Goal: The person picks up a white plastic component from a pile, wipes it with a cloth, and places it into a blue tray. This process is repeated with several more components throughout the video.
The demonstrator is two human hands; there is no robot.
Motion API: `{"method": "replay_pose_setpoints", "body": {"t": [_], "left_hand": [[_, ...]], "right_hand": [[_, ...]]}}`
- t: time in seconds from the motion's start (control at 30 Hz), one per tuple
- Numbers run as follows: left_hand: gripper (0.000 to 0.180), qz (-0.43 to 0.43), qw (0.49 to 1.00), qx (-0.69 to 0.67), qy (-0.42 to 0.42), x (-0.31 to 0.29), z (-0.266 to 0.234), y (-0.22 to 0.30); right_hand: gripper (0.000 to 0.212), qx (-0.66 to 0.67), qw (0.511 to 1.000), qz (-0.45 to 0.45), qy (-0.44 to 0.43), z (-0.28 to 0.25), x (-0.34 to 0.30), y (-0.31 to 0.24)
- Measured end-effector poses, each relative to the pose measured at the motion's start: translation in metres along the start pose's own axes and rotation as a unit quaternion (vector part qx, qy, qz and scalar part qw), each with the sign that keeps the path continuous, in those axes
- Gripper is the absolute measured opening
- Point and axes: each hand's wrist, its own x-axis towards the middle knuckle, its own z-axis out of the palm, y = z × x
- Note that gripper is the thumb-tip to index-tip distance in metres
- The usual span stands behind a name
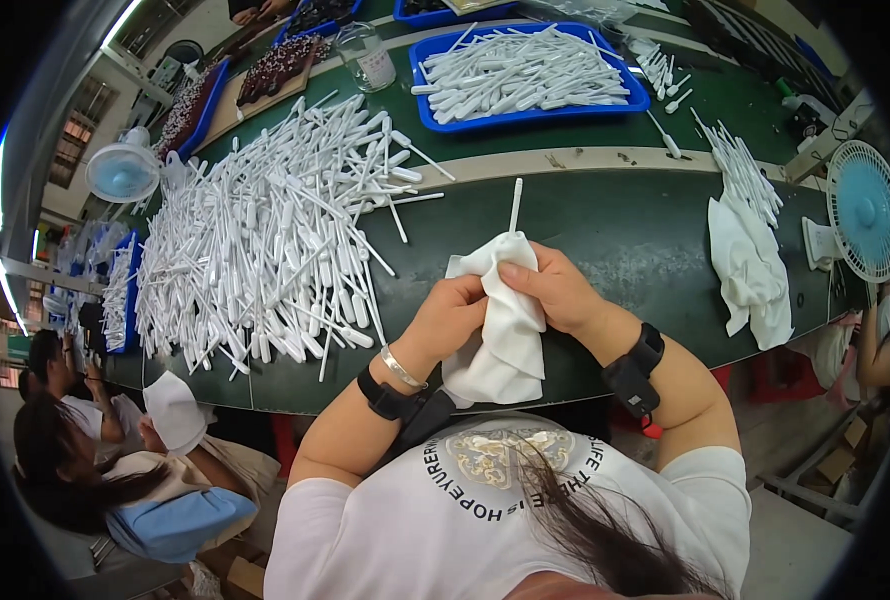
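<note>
A white cloth (pixel 500 345) hangs between my two hands above the green tabletop. A thin white stick (pixel 516 208) stands upright out of the cloth's top; its lower part is wrapped and hidden. My left hand (pixel 457 308) is closed on the cloth's left side, its fingers partly covered by the folds. From the right, my right hand (pixel 557 288) pinches the cloth, the thumb pressing just below the stick. To the left lies a large heap of white sticks (pixel 265 240), each with a thicker rounded end, like droppers.
A blue tray (pixel 540 122) full of similar sticks stands at the back, a glass jar (pixel 367 60) beside it. At right are another white cloth (pixel 748 270), a small stick pile (pixel 740 170) and a fan (pixel 865 210). Another fan (pixel 123 170) and a seated person (pixel 155 470) are at left.
</note>
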Motion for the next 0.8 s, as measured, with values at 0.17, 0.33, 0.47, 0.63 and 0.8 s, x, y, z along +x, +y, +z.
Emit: {"method": "replay_pose_setpoints", "body": {"t": [0.17, 0.33, 0.47, 0.63, 0.8], "left_hand": [[0.013, 0.027, 0.999, -0.035, 0.018, -0.005, -0.003, -0.003], [0.01, 0.049, 0.996, -0.074, 0.014, -0.005, -0.012, 0.004], [0.011, 0.064, 0.992, -0.079, 0.068, -0.003, -0.025, 0.006], [0.011, 0.062, 0.988, -0.057, 0.131, -0.003, -0.015, 0.007], [0.01, 0.058, 0.994, -0.04, 0.08, -0.006, -0.011, 0.001]], "right_hand": [[0.028, -0.042, 0.999, 0.011, -0.012, 0.001, -0.001, -0.002], [0.03, -0.158, 0.983, -0.062, 0.065, 0.002, 0.004, 0.004], [0.031, -0.167, 0.986, -0.017, 0.026, -0.002, 0.001, -0.006], [0.03, -0.192, 0.981, -0.014, -0.018, -0.001, 0.0, -0.005], [0.029, -0.264, 0.963, -0.06, 0.007, 0.0, -0.001, -0.003]]}}
